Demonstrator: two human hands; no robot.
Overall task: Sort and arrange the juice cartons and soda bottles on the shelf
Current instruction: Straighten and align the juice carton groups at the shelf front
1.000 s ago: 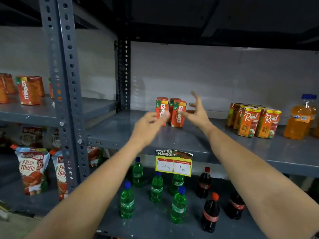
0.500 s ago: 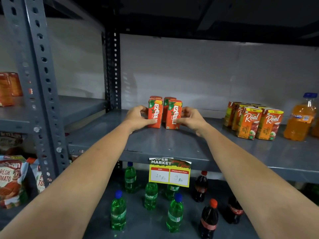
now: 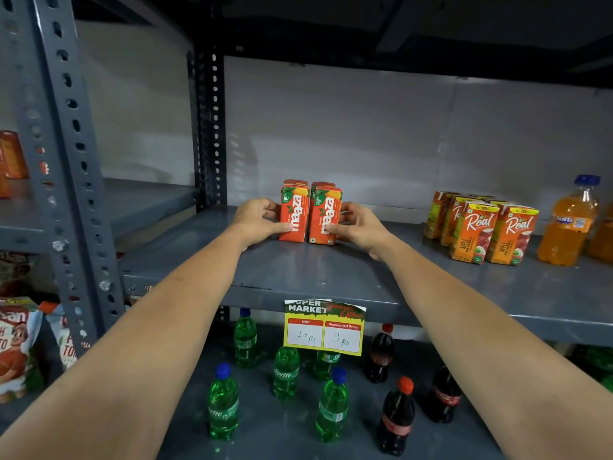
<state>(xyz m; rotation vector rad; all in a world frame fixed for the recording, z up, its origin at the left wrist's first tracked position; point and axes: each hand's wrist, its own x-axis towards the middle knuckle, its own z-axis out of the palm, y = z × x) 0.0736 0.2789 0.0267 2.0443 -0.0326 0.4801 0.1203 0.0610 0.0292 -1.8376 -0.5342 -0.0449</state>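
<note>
A tight block of red Maaza juice cartons [image 3: 310, 212] stands upright on the grey middle shelf [image 3: 331, 277], two in front and two behind. My left hand [image 3: 257, 220] is pressed against the block's left side, and my right hand [image 3: 360, 229] against its right side, fingers curled around the front cartons. Further right stand several orange Real apple juice cartons [image 3: 482, 227] and an orange Fanta bottle [image 3: 570, 222]. On the lower shelf are green Sprite bottles [image 3: 287, 373] and dark cola bottles [image 3: 396, 416].
A yellow price tag [image 3: 323, 328] hangs from the shelf's front edge. A perforated grey upright [image 3: 71, 161] stands at the left, with tomato sauce pouches [image 3: 16, 343] and more orange cartons [image 3: 11, 157] beyond it. A white wall backs the shelf.
Both hands came down from reaching in the air and closed on the two sides of the Maaza block, pressing the cartons together. The view moved closer.
</note>
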